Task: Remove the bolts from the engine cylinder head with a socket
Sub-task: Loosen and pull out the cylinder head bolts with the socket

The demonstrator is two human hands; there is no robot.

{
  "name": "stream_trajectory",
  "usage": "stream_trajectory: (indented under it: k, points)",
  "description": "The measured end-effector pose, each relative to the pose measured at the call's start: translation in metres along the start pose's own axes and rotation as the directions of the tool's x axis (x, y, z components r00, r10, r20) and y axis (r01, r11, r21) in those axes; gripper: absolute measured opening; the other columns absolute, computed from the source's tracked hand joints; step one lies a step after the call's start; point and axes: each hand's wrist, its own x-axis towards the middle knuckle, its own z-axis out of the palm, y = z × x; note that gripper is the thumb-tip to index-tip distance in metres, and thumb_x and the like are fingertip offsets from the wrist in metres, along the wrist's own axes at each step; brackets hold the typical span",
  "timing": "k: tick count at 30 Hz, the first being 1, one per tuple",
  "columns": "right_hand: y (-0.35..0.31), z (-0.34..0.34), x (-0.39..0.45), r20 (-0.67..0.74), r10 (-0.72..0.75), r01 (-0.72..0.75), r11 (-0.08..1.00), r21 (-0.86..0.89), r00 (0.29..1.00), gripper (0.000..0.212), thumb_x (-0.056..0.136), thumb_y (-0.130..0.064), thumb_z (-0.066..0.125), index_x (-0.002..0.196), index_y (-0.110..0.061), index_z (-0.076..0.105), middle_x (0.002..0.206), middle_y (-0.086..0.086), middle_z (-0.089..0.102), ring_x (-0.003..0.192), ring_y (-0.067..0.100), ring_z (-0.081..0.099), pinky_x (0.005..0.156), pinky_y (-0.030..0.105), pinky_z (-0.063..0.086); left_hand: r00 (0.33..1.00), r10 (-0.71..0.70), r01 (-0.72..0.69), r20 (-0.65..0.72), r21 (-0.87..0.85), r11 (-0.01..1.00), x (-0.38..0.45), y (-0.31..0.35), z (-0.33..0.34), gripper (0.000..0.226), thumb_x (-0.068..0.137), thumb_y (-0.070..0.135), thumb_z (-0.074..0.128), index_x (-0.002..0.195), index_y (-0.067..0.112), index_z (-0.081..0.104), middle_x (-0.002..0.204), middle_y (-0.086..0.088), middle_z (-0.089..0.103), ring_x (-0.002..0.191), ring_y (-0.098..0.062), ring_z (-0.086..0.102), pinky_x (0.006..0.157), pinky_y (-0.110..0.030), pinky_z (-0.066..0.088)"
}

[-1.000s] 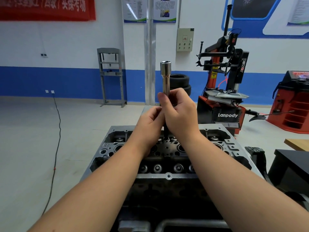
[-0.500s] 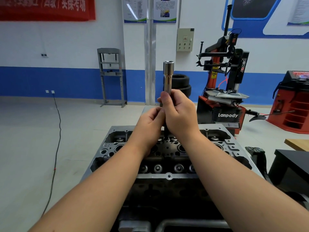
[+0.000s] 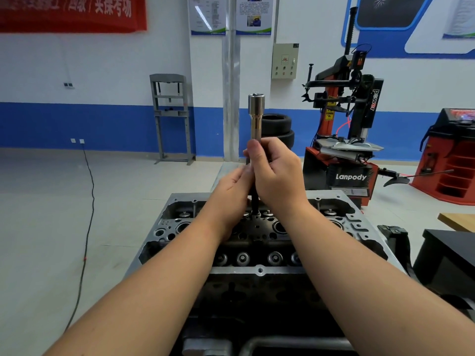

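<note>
A long chrome socket (image 3: 256,116) stands upright over the middle of the grey engine cylinder head (image 3: 259,270). Below my hands a dark shaft (image 3: 255,204), a bolt or an extension, runs down into a hole in the head. My right hand (image 3: 276,173) grips the socket's lower part, thumb up along it. My left hand (image 3: 232,191) pinches the same shaft just below and to the left. Several round valve spring caps (image 3: 243,258) line the head's near side. Where the socket and the shaft join is hidden by my fingers.
A red and black tyre changer (image 3: 344,140) stands behind the engine at the right, a red machine (image 3: 452,155) further right. A black stand (image 3: 452,255) and a wooden top (image 3: 457,220) are at the right edge. A cable (image 3: 88,201) trails over the floor at the left.
The socket and both hands have shifted very slightly sideways and back; the grip is the same. The socket stays at about the same height.
</note>
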Motion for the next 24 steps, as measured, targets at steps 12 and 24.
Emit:
stream_trajectory:
  k: [12,24]
  points:
    - [-0.0023,-0.0003,0.0001,-0.015,0.019,-0.019,1.000,-0.005,1.000,0.020,0.100,-0.029,0.061,0.095,-0.010,0.064,0.078,-0.003,0.067,0.072,0.008,0.063,0.066,0.025,0.052,0.998,0.031,-0.031,-0.057,-0.006,0.999,0.0025,-0.0019,-0.0003,0.035,0.109,0.045,0.047,0.110,0.019,0.071,0.088,0.004,0.076,0.079,-0.006,0.069,0.066,-0.024,0.055]
    - [-0.0035,-0.0011,-0.0004,-0.005,0.016,-0.016,0.999,0.040,1.000,0.016,0.098,-0.034,0.064,0.094,-0.018,0.062,0.074,-0.007,0.063,0.067,0.005,0.060,0.063,0.023,0.051,0.995,0.050,-0.048,-0.085,0.021,0.999,0.0033,-0.0042,-0.0012,0.021,0.103,0.041,0.061,0.106,0.021,0.069,0.092,-0.005,0.075,0.080,-0.013,0.068,0.072,-0.031,0.056]
